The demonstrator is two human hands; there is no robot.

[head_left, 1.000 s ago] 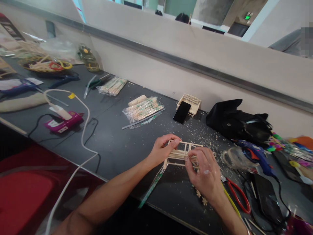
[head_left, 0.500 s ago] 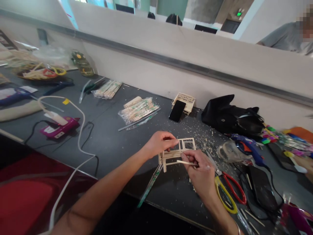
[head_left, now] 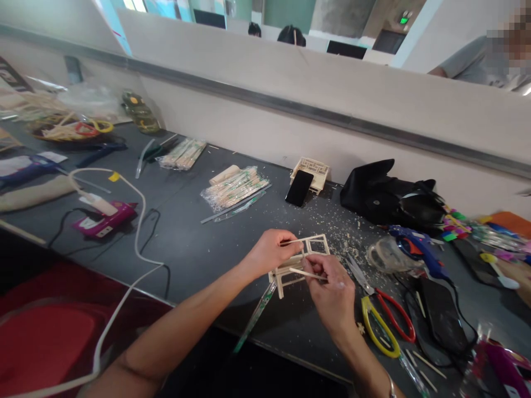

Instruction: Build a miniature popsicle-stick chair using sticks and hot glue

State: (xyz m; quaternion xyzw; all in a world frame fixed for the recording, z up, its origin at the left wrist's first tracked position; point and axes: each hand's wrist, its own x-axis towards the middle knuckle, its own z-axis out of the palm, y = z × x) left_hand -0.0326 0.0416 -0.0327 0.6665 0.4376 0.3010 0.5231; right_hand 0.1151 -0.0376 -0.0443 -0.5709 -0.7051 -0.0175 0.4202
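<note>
Thumb and fingers of my left hand point(head_left: 270, 253) pinch the upper left part of a miniature bench frame point(head_left: 286, 267) built from thin pale wooden sticks. Its latticed back rises between my hands and a leg points down toward the table edge. My right hand point(head_left: 332, 287) is closed on a loose wooden stick point(head_left: 303, 273), which juts left across the front of the frame. The right fingertips are at the frame's seat and hide part of it; whether they press on it I cannot tell. A green-printed wrapper strip point(head_left: 255, 318) lies below the frame.
Scissors point(head_left: 381, 326) with yellow and red handles lie right of my right hand, near a blue glue gun point(head_left: 418, 249). A phone point(head_left: 299, 188) leans on a finished miniature bench point(head_left: 317, 171). Packed sticks point(head_left: 236, 189), a black bag point(head_left: 385, 196) and a power strip point(head_left: 105, 219) surround the area.
My right hand has shifted slightly left with the stick, closer to my left hand. The frame has tilted a little, and the camera view has moved slightly.
</note>
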